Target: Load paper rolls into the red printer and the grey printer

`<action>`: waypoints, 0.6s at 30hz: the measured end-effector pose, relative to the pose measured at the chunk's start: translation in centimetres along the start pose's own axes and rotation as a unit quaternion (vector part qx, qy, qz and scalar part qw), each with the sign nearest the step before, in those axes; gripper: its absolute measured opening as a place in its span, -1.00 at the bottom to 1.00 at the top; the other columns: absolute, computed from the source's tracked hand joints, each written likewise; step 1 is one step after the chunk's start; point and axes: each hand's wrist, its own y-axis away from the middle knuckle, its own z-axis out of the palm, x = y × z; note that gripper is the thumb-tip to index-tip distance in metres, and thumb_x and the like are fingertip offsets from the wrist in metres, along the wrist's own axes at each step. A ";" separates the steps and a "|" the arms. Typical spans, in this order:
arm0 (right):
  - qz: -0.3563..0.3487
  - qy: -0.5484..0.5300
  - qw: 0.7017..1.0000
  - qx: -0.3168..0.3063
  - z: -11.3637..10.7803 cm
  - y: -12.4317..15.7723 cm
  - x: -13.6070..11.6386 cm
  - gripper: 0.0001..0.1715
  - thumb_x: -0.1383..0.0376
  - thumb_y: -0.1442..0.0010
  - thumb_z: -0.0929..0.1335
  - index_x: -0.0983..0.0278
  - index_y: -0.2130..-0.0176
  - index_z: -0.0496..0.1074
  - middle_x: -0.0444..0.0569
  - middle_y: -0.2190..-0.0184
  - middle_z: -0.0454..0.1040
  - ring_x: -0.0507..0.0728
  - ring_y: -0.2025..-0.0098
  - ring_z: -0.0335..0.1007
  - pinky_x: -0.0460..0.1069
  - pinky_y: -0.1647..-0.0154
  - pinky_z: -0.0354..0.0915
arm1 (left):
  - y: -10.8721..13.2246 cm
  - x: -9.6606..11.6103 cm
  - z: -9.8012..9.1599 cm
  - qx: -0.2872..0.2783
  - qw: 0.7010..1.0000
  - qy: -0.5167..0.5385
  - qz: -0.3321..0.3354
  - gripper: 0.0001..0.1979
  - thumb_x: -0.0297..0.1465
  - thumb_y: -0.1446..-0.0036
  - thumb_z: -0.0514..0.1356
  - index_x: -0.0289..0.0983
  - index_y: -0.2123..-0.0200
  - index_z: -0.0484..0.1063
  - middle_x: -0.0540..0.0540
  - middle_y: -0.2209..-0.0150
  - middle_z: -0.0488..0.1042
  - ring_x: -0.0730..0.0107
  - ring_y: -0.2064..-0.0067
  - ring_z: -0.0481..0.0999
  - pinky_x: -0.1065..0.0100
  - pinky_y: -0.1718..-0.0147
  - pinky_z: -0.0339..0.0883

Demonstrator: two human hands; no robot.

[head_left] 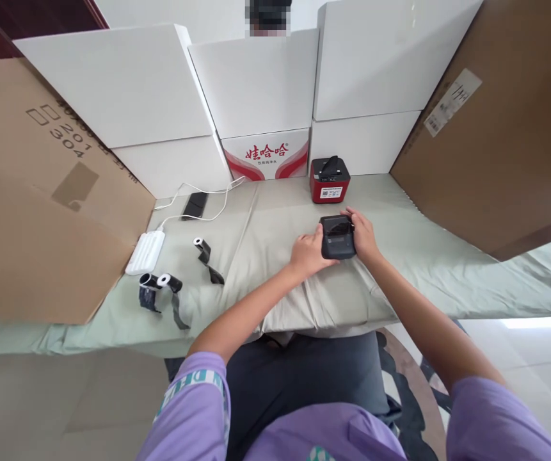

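Cupping a black portable printer (338, 248) between them in the head view, the partly curled left hand (308, 254) and right hand (364, 237) grip opposite sides, likely for steadiness. Beyond both hands stands a red-and-black device (329, 182); black rolls (203, 250) lie left of the left hand.

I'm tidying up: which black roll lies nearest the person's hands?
The lone roll, nearest the left hand; it lies apart, while the other two rolls sit side by side farther left.
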 end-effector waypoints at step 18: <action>0.128 0.046 0.987 -0.087 0.7 -18.2 -0.4 -0.49 0.17 -0.03 0.49 0.22 0.00 0.48 0.13 -0.04 0.63 0.30 -0.05 0.56 0.34 -0.23 0.42 | -19.9 -5.6 -1.1 0.055 0.870 0.425 -0.243 -0.37 -0.05 -0.47 0.02 -0.35 -0.37 0.36 -0.28 -0.36 0.44 0.12 -0.37 0.46 0.19 -0.27 0.33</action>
